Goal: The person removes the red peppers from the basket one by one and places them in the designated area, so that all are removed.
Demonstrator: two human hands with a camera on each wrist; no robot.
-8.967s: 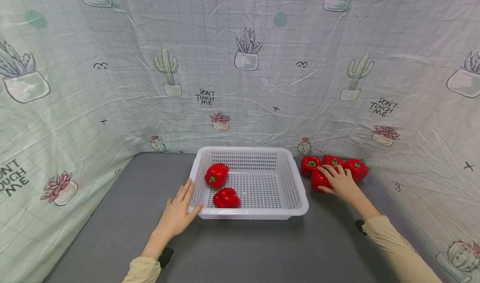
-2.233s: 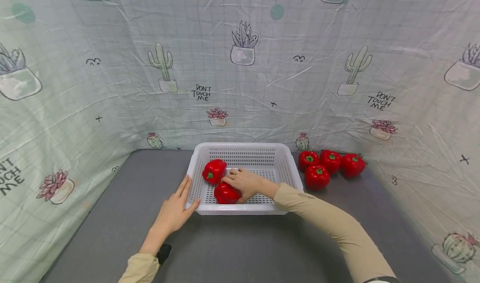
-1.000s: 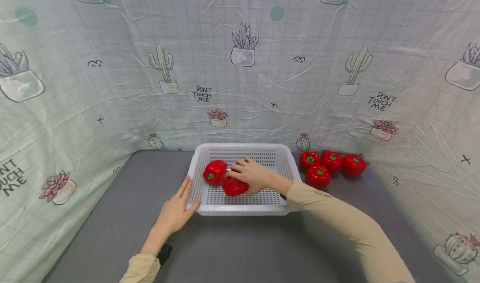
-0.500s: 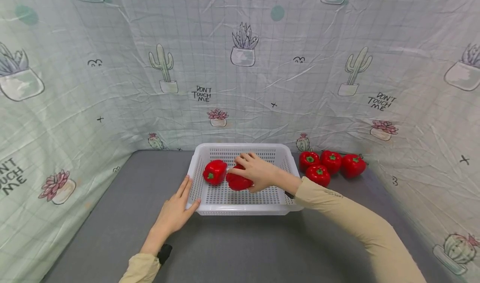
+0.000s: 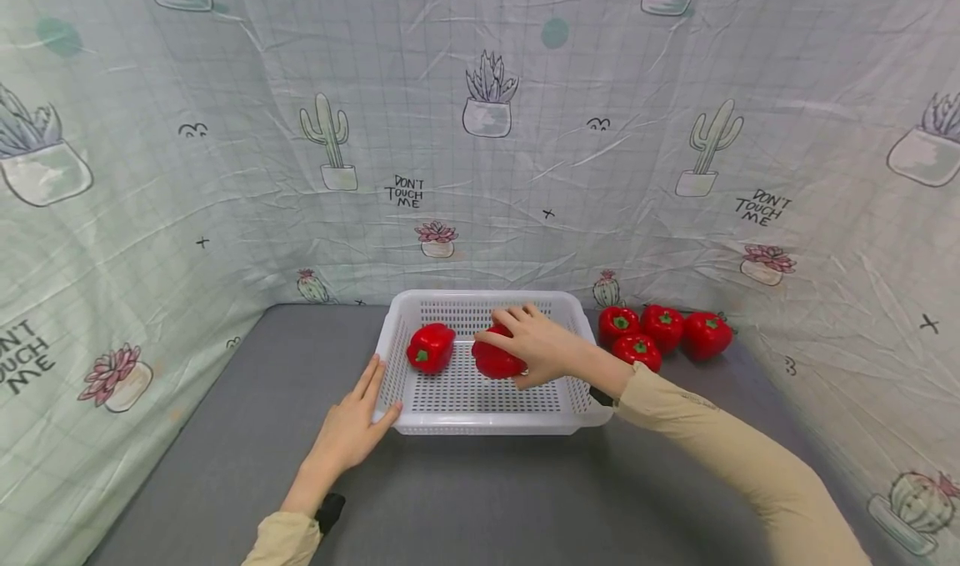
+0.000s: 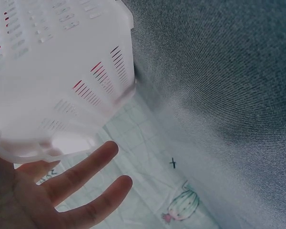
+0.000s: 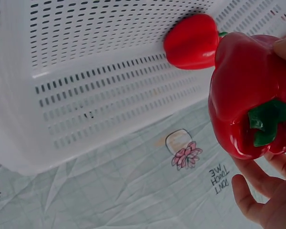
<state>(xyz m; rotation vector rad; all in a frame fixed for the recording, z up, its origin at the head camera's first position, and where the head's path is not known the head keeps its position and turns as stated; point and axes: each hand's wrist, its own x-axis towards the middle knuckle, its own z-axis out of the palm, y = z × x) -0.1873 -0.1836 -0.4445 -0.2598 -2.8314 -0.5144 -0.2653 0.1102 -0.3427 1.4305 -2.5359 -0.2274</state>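
Head view, four red peppers point(image 5: 660, 335) clustered on grey table point(image 5: 225, 433) right of white basket point(image 5: 487, 420), one pepper point(image 5: 431, 348) lying inside, right hand point(image 5: 542, 345) gripping lifted bell pepper point(image 5: 497, 358) above basket, left hand point(image 5: 348, 428) flat, fingers straight against basket's corner.

We see a pale green cloth backdrop point(image 5: 525, 174) enclosing the scene on three sides, creased and marked with a fine grid. It is printed with cacti in pots, spiky succulents, pink flowers, small crosses and the words "DON'T TOUCH ME" (repeated in several places). Below it lies a flat dark grey tabletop point(image 5: 465, 499) with a fine woven-looking texture, meeting the cloth along its far and side edges. The light is soft and even, with only faint shadows on the grey surface.
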